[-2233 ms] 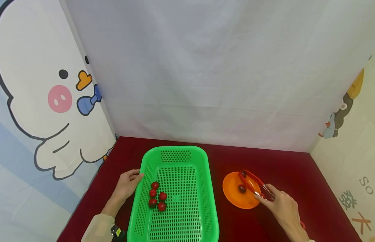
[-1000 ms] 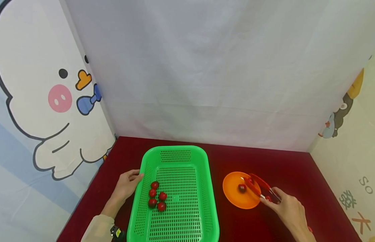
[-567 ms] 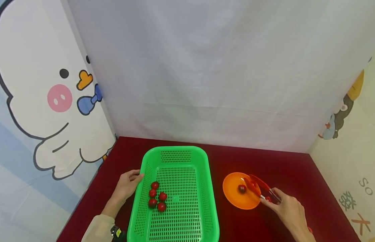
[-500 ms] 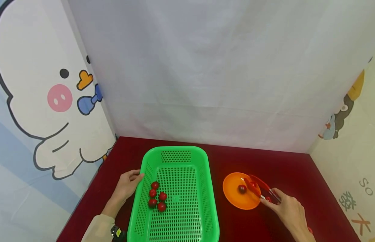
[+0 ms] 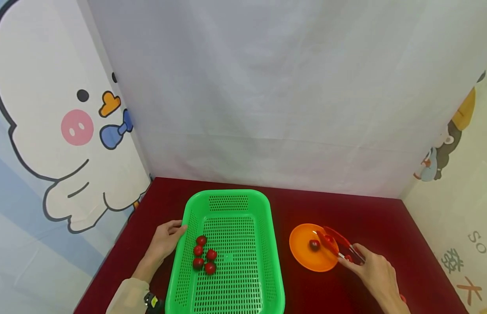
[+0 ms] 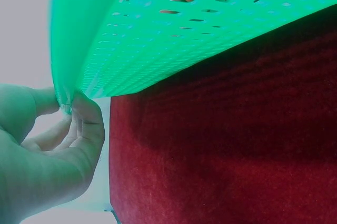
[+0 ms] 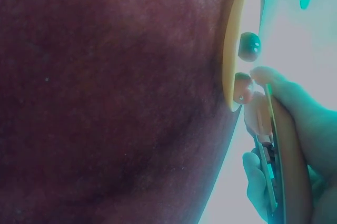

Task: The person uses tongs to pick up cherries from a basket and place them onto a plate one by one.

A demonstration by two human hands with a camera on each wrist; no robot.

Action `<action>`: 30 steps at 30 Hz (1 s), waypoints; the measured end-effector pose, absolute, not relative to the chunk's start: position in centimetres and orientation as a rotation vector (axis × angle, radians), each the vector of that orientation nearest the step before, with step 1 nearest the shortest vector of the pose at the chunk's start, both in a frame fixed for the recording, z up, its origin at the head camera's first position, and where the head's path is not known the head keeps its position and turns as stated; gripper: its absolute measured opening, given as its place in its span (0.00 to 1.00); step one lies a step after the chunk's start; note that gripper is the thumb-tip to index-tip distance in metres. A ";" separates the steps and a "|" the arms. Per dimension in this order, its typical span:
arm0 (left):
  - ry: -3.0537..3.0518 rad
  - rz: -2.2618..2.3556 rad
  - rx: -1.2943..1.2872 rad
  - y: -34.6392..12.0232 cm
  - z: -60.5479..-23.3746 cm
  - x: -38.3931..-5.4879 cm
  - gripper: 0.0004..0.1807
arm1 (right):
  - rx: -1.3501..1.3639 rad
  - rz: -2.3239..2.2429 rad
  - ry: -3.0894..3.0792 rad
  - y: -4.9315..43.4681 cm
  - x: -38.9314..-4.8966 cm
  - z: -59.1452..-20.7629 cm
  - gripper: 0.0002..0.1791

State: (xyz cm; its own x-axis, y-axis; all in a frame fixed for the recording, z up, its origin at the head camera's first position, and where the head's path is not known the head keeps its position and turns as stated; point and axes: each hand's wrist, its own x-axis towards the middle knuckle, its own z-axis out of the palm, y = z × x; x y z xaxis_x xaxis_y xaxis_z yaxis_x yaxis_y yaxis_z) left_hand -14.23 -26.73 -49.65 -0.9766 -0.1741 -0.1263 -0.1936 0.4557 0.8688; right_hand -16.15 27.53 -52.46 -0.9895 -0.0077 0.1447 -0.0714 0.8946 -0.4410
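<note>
My left hand (image 5: 165,241) pinches the left rim of a green perforated plastic basket (image 5: 273,261), thumb and fingers on either side of the rim in the left wrist view. Several red cherry tomatoes (image 5: 210,267) lie in the basket's left half. In my right hand (image 5: 374,270) is a pair of red-tipped tongs (image 5: 337,235), their arms spread over the right side of an orange plate (image 5: 306,258). Between the tong tips sits one cherry tomato (image 5: 328,239), partly hidden. A darker cherry tomato (image 5: 314,245) rests left of the tongs on the plate.
Dark red cloth (image 5: 345,203) covers the table. A white curtain (image 5: 267,109) hangs behind it, with printed cartoon panels on both sides. A black watch-like device (image 5: 152,302) is at my left wrist.
Since the oldest frame, the tongs and my right hand have shifted right and toward me. One tomato has moved from the plate's back to its right side. My left hand has stayed still.
</note>
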 end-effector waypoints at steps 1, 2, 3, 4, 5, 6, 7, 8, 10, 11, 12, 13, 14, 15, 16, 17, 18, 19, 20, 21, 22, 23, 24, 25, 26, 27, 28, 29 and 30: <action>2.664 1.595 -0.336 -26.7 -49.6 -14.2 0.27 | 0.067 0.688 -2.916 27.5 -16.2 -52.4 0.40; 2.666 1.596 -0.335 -26.7 -49.6 -14.3 0.27 | 0.075 0.689 -2.911 27.5 -16.2 -52.3 0.39; 2.668 1.595 -0.333 -26.7 -49.6 -14.3 0.27 | 0.080 0.692 -2.903 27.4 -16.2 -52.2 0.38; 2.670 1.594 -0.332 -26.6 -49.6 -14.3 0.27 | 0.086 0.693 -2.894 27.3 -16.2 -52.1 0.37; 2.672 1.594 -0.330 -26.6 -49.6 -14.3 0.27 | 0.092 0.691 -2.885 27.2 -16.2 -52.0 0.36; 2.673 1.595 -0.328 -26.6 -49.6 -14.3 0.27 | 0.096 0.692 -2.877 27.1 -16.2 -51.8 0.36; 2.675 1.596 -0.324 -26.6 -49.6 -14.4 0.27 | 0.104 0.692 -2.868 27.0 -16.3 -51.7 0.36; 2.675 1.596 -0.323 -26.6 -49.6 -14.4 0.27 | 0.110 0.688 -2.859 26.9 -16.3 -51.5 0.35; 2.673 1.597 -0.322 -26.7 -49.6 -14.4 0.27 | 0.126 0.679 -2.839 26.6 -16.4 -51.2 0.35; 2.671 1.598 -0.324 -26.7 -49.7 -14.3 0.27 | 0.135 0.673 -2.832 26.4 -16.4 -51.0 0.36; 2.670 1.598 -0.325 -26.7 -49.6 -14.3 0.27 | 0.145 0.666 -2.826 26.3 -16.5 -50.9 0.36; 2.669 1.598 -0.327 -26.7 -49.7 -14.3 0.27 | 0.157 0.663 -2.820 26.0 -16.5 -50.7 0.37; 2.668 1.599 -0.329 -26.7 -49.6 -14.2 0.27 | 0.165 0.659 -2.816 25.8 -16.6 -50.6 0.36; 2.668 1.600 -0.329 -26.7 -49.6 -14.2 0.26 | 0.177 0.656 -2.813 25.6 -16.6 -50.4 0.36; 2.667 1.599 -0.330 -26.7 -49.6 -14.2 0.27 | 0.186 0.653 -2.811 25.4 -16.7 -50.3 0.36; 2.667 1.597 -0.331 -26.7 -49.6 -14.1 0.27 | 0.198 0.648 -2.807 25.2 -16.7 -50.1 0.36; 2.667 1.596 -0.331 -26.6 -49.6 -14.1 0.27 | 0.212 0.645 -2.800 25.1 -16.7 -50.0 0.35; 2.667 1.596 -0.330 -26.6 -49.6 -14.1 0.27 | 0.224 0.642 -2.793 24.9 -16.8 -49.9 0.34; 2.667 1.595 -0.330 -26.6 -49.6 -14.1 0.27 | 0.235 0.636 -2.785 24.7 -16.8 -49.7 0.34; 2.666 1.595 -0.328 -26.5 -49.6 -14.1 0.27 | 0.246 0.633 -2.776 24.6 -16.9 -49.6 0.34; 2.666 1.593 -0.327 -26.5 -49.6 -14.1 0.27 | 0.255 0.629 -2.768 24.4 -16.9 -49.4 0.33; 2.665 1.593 -0.326 -26.5 -49.5 -14.1 0.27 | 0.263 0.628 -2.762 24.3 -16.9 -49.3 0.33; 2.666 1.593 -0.324 -26.5 -49.5 -14.1 0.27 | 0.268 0.625 -2.759 24.1 -16.9 -49.2 0.32; 2.666 1.592 -0.323 -26.5 -49.5 -14.1 0.27 | 0.270 0.626 -2.761 24.0 -17.0 -49.0 0.32; 2.669 1.589 -0.322 -26.6 -49.4 -14.1 0.27 | 0.273 0.628 -2.764 23.8 -17.0 -48.9 0.32; 2.671 1.583 -0.322 -26.6 -49.4 -14.1 0.27 | 0.276 0.630 -2.771 23.7 -17.0 -48.7 0.32; 2.673 1.578 -0.323 -26.6 -49.3 -14.1 0.27 | 0.279 0.631 -2.777 23.5 -17.1 -48.6 0.32; 2.673 1.575 -0.324 -26.7 -49.3 -14.1 0.27 | 0.281 0.632 -2.783 23.4 -17.1 -48.4 0.33; 2.671 1.572 -0.325 -26.7 -49.2 -14.2 0.27 | 0.285 0.633 -2.786 23.2 -17.1 -48.2 0.33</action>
